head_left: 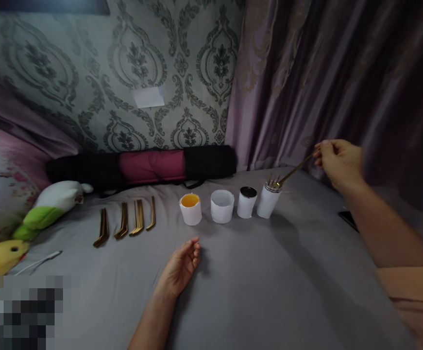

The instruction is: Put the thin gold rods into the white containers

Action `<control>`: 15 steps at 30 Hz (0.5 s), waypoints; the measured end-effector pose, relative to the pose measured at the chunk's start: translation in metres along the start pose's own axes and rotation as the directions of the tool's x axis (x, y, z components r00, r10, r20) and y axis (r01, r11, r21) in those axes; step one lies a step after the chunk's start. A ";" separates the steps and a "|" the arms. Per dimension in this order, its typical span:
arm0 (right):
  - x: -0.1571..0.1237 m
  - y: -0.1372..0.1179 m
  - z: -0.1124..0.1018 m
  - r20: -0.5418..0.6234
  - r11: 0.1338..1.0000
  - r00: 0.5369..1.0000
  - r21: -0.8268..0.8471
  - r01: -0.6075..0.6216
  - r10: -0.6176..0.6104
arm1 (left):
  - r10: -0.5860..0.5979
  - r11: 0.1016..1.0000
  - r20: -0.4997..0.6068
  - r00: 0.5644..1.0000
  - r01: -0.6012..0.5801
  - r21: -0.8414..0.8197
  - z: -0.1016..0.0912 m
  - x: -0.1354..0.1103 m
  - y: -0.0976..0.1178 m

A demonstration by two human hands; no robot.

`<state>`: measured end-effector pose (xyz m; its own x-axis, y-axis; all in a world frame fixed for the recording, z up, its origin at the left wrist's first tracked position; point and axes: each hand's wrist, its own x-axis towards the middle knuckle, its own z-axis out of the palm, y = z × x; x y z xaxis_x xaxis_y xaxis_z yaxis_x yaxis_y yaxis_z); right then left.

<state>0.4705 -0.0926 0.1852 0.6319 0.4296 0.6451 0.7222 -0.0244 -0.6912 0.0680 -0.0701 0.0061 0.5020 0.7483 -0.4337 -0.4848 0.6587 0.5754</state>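
My right hand (338,163) pinches the end of a thin gold utensil (296,170), whose lower end is inside the rightmost white cup (268,200). That cup holds several other gold utensils. Left of it stand three more white cups: one with a dark inside (246,202), one white inside (222,206), one orange inside (190,209). My left hand (180,267) rests on the grey sheet (269,282), fingers loosely curled, holding nothing. Several bent gold utensils (127,222) lie in a row to the left of the cups.
A black and maroon long bag (142,167) lies against the patterned wall. Plush toys (47,206) and a floral pillow sit at left. A white cable (38,262) lies nearby. Purple curtains hang at right; a dark phone (347,218) lies by my right arm.
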 end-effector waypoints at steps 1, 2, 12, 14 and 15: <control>0.000 0.001 0.001 0.003 1.000 1.000 -0.010 0.023 -0.023 | 0.001 1.000 0.003 1.000 -0.001 0.000 0.000 0.000 0.000; 0.000 0.002 0.002 0.008 0.999 0.999 -0.018 0.052 -0.051 | 0.003 1.000 0.007 1.000 -0.003 0.000 -0.001 0.000 0.000; -0.010 -0.002 0.013 0.144 0.997 0.988 -0.030 0.064 -0.059 | 0.000 1.000 0.011 1.000 0.000 -0.009 0.000 0.001 0.000; -0.013 -0.003 0.014 0.179 0.998 0.982 -0.024 0.064 -0.059 | 0.001 1.000 0.006 1.000 0.000 -0.008 0.001 0.000 0.000; -0.014 -0.004 0.015 0.196 0.998 0.979 -0.024 0.061 -0.055 | 0.000 1.000 0.004 1.000 0.000 -0.007 0.002 0.000 0.000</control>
<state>0.4547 -0.0849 0.1739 0.5235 0.5989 0.6060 0.7661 -0.0195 -0.6424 0.0687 -0.0701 0.0075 0.5049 0.7480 -0.4307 -0.4899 0.6592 0.5705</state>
